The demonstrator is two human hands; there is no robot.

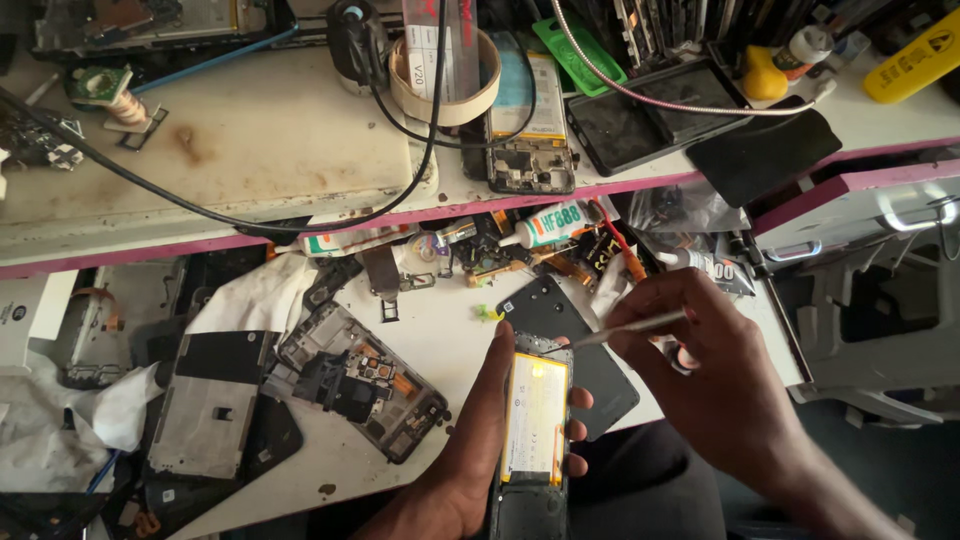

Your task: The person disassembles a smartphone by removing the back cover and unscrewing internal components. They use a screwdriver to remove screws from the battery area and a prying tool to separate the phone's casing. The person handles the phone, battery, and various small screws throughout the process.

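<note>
My left hand [470, 450] grips an opened phone [533, 430] upright at the bottom centre, its pale yellow battery facing me. My right hand [700, 370] holds metal tweezers [630, 327], their tip resting at the phone's top edge. Under the phone lies a black back cover [570, 330] on the white work surface [430, 330].
A stripped phone frame [360, 380] and a grey shield plate [210, 400] lie to the left, beside white cloth [250, 300]. Glue tubes [545, 225] and small parts crowd the pink shelf edge [560, 195]. Another open phone [525, 120], tape roll [445, 85] and cables sit on the shelf.
</note>
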